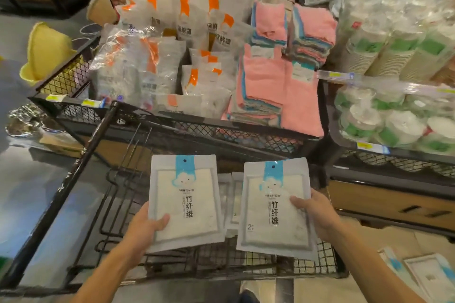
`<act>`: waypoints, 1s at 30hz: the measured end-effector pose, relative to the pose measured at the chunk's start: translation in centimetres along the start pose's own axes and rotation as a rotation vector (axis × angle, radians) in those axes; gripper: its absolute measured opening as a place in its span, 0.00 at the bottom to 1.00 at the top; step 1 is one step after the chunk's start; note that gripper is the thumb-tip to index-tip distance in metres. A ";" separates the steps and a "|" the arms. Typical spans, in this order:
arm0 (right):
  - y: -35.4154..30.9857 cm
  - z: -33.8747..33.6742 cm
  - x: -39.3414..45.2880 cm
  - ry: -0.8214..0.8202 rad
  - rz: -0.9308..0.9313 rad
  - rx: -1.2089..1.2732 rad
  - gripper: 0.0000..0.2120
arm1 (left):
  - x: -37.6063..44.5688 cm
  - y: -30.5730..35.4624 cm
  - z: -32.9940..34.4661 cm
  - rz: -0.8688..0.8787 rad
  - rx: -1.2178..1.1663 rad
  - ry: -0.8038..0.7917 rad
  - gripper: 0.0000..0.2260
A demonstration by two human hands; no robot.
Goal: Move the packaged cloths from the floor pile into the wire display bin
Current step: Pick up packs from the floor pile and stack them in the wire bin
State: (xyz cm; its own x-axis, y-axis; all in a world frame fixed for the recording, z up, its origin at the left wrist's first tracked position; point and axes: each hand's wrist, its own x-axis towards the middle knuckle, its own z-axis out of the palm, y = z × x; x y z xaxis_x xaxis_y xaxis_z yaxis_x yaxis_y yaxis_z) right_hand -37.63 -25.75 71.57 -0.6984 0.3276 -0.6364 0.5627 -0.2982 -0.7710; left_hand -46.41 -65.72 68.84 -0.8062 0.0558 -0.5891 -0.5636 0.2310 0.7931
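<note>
Packets of cloth, flat and white with a blue cloud label, are held one in each hand above a black wire bin. The left hand (145, 226) grasps the left packet (184, 202) at its lower left corner, thumb lying across the front. The right hand (317, 216) grips the right packet (275, 206) by its right edge, fingers curled over the front. Both packets face up with labels readable, probably so they land neatly and face shoppers.

They hang over the near wire bin (221, 261), a low mesh tray. More of the same packets (232, 200) already lie in it, showing in the gap between the two held ones, so the filling looks partly done.

On the floor at the near right, a few packets (423, 275) remain in the pile.

Farther off, a raised mesh bin (172, 128) holds clear bags with orange tags (187, 32) on the left and stacked pink towels (283, 86) on the right. Sleeves of paper bowls (394, 56) fill the far right
</note>
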 end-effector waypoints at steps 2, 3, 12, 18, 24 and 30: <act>0.7 0.4 2.3 0.014 0.037 -0.023 0.14 | 2.3 -0.7 0.5 -0.052 0.030 -0.017 0.19; 1.1 0.5 3.5 0.022 0.057 -0.031 0.14 | 3.5 -1.2 0.9 -0.074 0.050 -0.024 0.19; 5.6 3.2 14.0 0.135 0.212 -0.165 0.10 | 15.5 -6.4 3.8 -0.205 0.152 -0.035 0.20; 10.0 4.6 20.4 0.227 0.270 -0.186 0.10 | 21.4 -9.8 5.4 -0.226 0.236 -0.064 0.19; 13.2 5.4 23.9 0.355 0.200 -0.368 0.19 | 23.5 -11.9 7.7 -0.148 0.495 0.122 0.29; 14.6 6.5 25.2 0.467 0.132 -0.809 0.27 | 23.1 -12.9 10.4 0.069 1.090 0.222 0.33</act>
State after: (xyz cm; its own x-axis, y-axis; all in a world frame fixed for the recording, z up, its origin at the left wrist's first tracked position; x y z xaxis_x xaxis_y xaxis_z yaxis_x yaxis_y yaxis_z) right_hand -49.92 -27.62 44.42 -0.4581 0.7139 -0.5296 0.8830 0.2971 -0.3633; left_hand -55.91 -57.30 43.39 -0.9054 -0.0487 -0.4217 -0.1447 0.9693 0.1988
